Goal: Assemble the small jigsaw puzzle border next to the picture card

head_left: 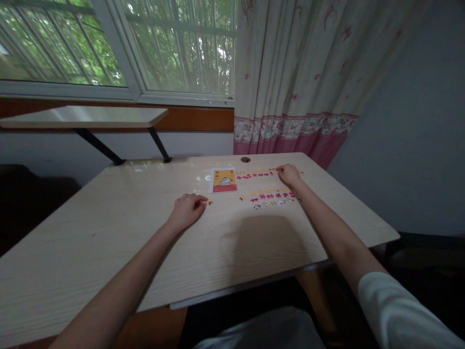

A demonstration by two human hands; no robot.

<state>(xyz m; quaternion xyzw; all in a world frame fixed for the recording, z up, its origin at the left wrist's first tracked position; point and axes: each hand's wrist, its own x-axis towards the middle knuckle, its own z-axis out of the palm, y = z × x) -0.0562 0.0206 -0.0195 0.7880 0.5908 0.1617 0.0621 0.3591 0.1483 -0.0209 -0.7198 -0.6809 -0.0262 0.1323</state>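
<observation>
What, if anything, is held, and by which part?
Left hand is at a small yellow piece's edge; right hand is at the far pieces. Whether they grip cannot be told.

The tabletop (109,232) looks like smooth wood-grain board with a soft sheen — the shelf (90,115) glossier, on dark, metal-looking supports (159,144). The picture card (224,181) seems shiny paper; the small pieces (269,197) resemble card. Curtain (286,72) and sleeve (392,300) are matt cloth — the window panes (178,53) smooth glass.

Daylight pours through the window (178,48) at upper left, glare speckling the desk (109,228); a soft shadow (271,242) falls lower centre, right side dim, edges stretched!
</observation>
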